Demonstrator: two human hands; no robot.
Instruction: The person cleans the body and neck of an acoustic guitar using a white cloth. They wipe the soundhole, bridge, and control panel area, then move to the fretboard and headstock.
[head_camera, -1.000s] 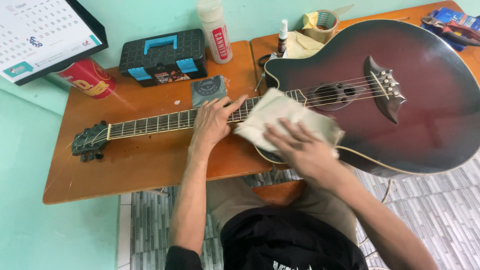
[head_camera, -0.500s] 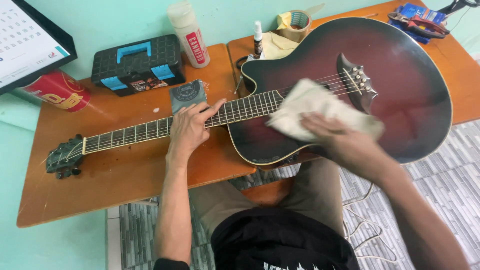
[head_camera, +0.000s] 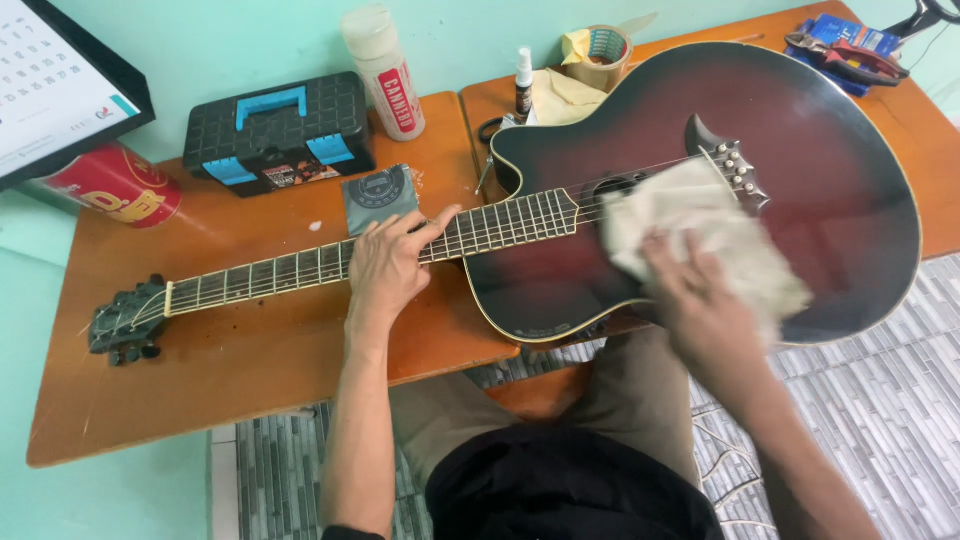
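Since the earlier frames the cloth (head_camera: 700, 245) has slid from the guitar's upper bout toward the bridge, carried by the right hand. The guitar (head_camera: 560, 260) lies flat on the counter (head_camera: 250, 370), its long axis running from the headstock at about 8 o'clock to the body at 2 o'clock. The left hand (head_camera: 385, 265) rests spread over the neck, fingers pressing the fretboard. The right hand (head_camera: 700, 300), flat and open, presses the cloth onto the dark red body, at 3 o'clock from the left.
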